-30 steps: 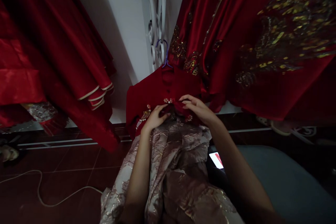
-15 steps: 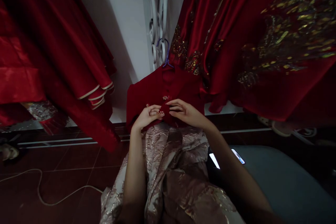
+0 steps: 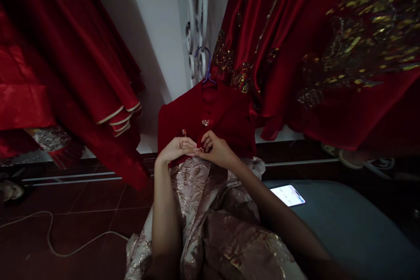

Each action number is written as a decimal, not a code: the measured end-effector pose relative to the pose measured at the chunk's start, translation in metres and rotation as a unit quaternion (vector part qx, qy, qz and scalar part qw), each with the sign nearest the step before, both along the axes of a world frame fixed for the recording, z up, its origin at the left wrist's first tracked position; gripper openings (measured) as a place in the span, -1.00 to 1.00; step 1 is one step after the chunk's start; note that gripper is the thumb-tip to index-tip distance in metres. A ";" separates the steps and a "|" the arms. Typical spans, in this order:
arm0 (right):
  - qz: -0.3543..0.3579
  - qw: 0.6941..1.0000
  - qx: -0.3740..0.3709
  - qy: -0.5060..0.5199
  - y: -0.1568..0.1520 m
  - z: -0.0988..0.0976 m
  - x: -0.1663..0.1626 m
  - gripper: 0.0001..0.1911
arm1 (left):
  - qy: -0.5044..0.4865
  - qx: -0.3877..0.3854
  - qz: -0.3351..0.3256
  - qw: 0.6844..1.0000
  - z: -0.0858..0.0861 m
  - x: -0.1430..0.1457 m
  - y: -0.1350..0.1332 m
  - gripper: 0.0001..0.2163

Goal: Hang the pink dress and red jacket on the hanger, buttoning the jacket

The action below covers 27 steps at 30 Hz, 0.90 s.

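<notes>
A red jacket (image 3: 229,113) with a collar hangs on a purple hanger (image 3: 208,68) in front of me. A sparkling jewelled button (image 3: 205,122) sits on its front, and a small jewelled ornament (image 3: 184,133) is to the left. At the jacket's lower front, my left hand (image 3: 175,151) is closed on the cloth, its fingers pointing right. My right hand (image 3: 218,151) meets it there, thumb and curled fingers pinching around a lower jewelled button (image 3: 200,150). The fingers partly cover that button. Below the jacket, shiny pinkish patterned fabric (image 3: 193,192) lies between my forearms.
Red garments (image 3: 98,52) hang at left, and a red gown with gold sequins (image 3: 361,43) hangs at right. White scrolled metalwork (image 3: 197,17) rises behind the hanger. A lit phone (image 3: 290,195) lies on a grey-green seat (image 3: 344,214). A pale cable (image 3: 78,249) crosses the tiled floor.
My right hand has moved down and left, its fingers curling in at the lower button. My left hand has shifted slightly left and down. More of the phone shows beside my right forearm.
</notes>
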State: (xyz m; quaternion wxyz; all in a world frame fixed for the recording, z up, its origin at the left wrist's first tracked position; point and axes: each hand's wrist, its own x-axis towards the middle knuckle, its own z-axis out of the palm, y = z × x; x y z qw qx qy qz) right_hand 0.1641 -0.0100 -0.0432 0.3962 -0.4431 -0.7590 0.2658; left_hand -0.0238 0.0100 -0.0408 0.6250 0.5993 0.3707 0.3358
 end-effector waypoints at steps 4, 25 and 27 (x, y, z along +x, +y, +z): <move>-0.012 1.000 0.011 0.008 0.003 -0.003 -0.001 -0.69 | 0.020 0.019 0.086 0.996 -0.006 -0.006 0.009 -0.75; -0.003 0.993 0.036 0.116 0.041 -0.016 -0.016 -0.81 | 0.028 0.106 0.241 0.964 -0.031 -0.008 0.037 -0.75; -0.014 0.992 0.048 0.114 0.049 -0.020 -0.024 -0.82 | 0.020 0.099 0.248 0.963 -0.033 -0.007 0.038 -0.75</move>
